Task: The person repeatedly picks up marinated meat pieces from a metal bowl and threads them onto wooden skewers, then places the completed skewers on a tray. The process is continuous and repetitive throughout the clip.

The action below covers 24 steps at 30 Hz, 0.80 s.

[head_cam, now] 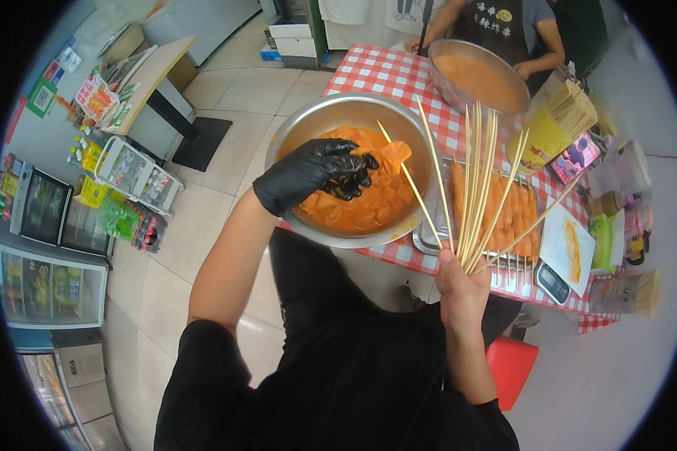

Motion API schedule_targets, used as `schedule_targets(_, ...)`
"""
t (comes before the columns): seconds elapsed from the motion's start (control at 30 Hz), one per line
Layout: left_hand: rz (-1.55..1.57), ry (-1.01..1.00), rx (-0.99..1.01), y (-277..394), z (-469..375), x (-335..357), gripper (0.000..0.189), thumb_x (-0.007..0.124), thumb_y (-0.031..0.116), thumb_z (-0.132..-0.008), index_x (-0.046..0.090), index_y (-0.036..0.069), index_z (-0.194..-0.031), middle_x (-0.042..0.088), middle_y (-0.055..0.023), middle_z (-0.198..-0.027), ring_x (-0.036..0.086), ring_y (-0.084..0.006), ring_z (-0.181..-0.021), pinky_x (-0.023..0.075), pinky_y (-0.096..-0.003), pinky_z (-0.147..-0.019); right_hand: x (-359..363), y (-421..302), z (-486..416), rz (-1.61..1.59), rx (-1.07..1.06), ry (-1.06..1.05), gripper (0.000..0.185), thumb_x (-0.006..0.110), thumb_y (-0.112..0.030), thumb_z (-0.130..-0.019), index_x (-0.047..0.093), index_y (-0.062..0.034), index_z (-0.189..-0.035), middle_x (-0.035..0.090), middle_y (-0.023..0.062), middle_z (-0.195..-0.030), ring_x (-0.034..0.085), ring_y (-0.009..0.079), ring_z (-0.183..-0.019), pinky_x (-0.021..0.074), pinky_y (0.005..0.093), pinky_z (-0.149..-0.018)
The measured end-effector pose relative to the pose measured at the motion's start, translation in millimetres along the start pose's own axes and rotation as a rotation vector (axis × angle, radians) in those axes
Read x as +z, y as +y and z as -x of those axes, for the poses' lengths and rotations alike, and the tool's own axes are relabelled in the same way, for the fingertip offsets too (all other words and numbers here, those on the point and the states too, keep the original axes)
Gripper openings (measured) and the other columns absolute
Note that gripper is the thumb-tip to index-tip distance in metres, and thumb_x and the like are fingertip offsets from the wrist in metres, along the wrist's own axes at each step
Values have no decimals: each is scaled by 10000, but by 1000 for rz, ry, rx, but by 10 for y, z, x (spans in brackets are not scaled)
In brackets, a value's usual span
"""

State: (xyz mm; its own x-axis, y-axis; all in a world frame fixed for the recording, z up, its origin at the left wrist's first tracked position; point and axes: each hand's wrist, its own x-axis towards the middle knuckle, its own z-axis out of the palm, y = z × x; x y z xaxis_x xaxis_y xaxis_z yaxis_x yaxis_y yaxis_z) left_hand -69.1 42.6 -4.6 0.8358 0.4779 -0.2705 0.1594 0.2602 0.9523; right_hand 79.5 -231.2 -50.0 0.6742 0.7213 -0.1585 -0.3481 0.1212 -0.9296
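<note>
My left hand point(319, 175), in a wet black glove, is over a large steel bowl point(286, 132) of orange-coated meat slices point(338, 211). Its fingers are curled close to the slices; whether they pinch one cannot be made out. My right hand point(464, 276) is bare and grips a fanned bundle of bamboo skewers point(479, 186) near their lower ends. One skewer leans left over the bowl with a single coated slice point(396, 155) threaded below its tip. Behind the bundle, a metal tray point(426, 243) holds rows of loaded skewers point(523, 220), partly hidden.
Across the checked tablecloth point(372, 67), another person's hands are by a second bowl point(437, 93). To the right are a yellow skewer cup point(541, 138), a lit phone point(576, 158), a digital scale point(553, 282) with a stained white sheet point(564, 242), and another skewer container point(615, 294).
</note>
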Motion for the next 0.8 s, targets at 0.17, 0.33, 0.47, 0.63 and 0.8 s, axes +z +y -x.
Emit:
schedule_targets(0.17,359,145,184,-219,-110,19,324,639,178,-1011,639,-23,-1265,721,-143,-1135,723,-208,-1009,629,-320,-798,46,54,35,20,17,-14,193,708,-110,-965,632,4,-1101,471,-65,-675,348,21,-504,257,208,-450)
schedule_targets(0.33,479,164,228,-252,-108,81,296,623,160,-1010,646,-3,-1256,722,-144,-1146,722,-211,-1000,627,-326,-810,42,74,72,-7,31,-36,194,716,-109,-962,650,-7,-1112,523,-63,-700,386,14,-530,285,190,-464)
schedule_targets(0.47,529,193,211,-254,-117,173,298,602,182,-1022,647,5,-1257,722,-152,-1175,720,-215,-1011,621,-330,-823,18,89,97,27,22,-36,196,721,-129,-966,654,-10,-1107,519,-65,-685,387,13,-529,285,189,-469)
schedule_targets(0.63,523,199,248,-249,-105,206,298,593,193,-1029,652,14,-1260,728,-149,-1169,719,-208,-1010,612,-317,-821,6,64,123,71,1,-39,187,724,-149,-972,657,-15,-1085,524,-69,-685,396,10,-533,287,185,-476)
schedule_targets(0.8,475,244,305,-253,-108,196,285,627,187,-1009,665,18,-1236,740,-133,-1114,728,-197,-958,616,-308,-775,22,32,135,79,-13,-55,178,727,-154,-972,659,-18,-1065,532,-68,-692,400,10,-537,291,184,-479)
